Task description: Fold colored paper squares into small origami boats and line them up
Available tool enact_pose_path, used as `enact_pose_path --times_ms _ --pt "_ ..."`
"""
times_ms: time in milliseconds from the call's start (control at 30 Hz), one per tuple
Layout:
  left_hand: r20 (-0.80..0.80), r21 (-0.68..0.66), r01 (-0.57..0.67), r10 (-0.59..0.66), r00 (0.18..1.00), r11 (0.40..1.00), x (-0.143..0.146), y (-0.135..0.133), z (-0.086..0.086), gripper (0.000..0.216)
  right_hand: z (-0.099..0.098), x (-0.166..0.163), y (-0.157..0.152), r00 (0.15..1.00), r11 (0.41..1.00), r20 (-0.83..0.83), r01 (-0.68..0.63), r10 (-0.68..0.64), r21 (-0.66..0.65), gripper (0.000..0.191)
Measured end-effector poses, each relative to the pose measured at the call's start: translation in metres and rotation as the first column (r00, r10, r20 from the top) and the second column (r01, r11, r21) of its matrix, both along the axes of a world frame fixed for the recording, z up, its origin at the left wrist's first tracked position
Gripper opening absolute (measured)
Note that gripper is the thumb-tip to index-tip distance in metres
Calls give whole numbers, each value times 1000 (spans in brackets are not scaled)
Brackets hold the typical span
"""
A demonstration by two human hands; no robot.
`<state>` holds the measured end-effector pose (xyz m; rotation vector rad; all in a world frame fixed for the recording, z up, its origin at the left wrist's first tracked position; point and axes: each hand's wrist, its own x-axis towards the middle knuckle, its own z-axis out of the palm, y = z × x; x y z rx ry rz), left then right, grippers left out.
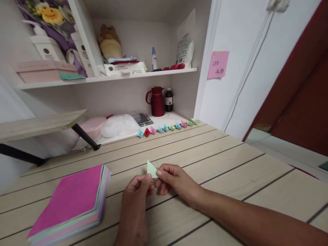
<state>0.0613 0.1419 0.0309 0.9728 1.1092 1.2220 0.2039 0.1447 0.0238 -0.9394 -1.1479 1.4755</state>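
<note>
Above the striped tabletop, a small light green folded paper triangle (151,169) is pinched between both hands. My left hand (139,189) grips its lower corner between thumb and fingers. On the other side, my right hand (170,177) holds the right corner with thumb and forefinger. One point of the triangle stands upward, and its lower edge is partly hidden by the fingertips. To the left lies a thick stack of coloured paper squares (69,194), magenta on top. Several small folded paper boats, such as a red one (147,132), line the table's far edge.
Behind the table, a white shelf (110,79) holds a dark red jug (157,102), a dark bottle (168,100) and a white plastic bag (119,125). A small raised wooden stand (41,123) with black legs is at the left. A pink note (217,65) sticks to the wall.
</note>
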Motion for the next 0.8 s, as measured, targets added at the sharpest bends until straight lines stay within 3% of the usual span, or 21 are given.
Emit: enact_pose_path --times_ms 167,333,467,633,800 --pt "92 -81 -34 42 995 996 -2 4 -1 32 0 1 0 1000 998 17 -17 16 61 60" --pt "116 -95 -43 54 992 995 -2 3 -2 30 4 3 -1 988 994 147 30 -46 109 43" --pt "216 -151 74 -40 976 986 -3 -1 3 27 11 3 -9 957 976 267 60 -116 210 36" --pt "353 -209 202 -119 928 957 -3 -1 7 23 16 5 -16 902 911 391 7 -185 413 34" --pt "354 -83 168 -128 927 982 -3 1 2 20 12 3 -11 937 944 318 34 -144 328 38"
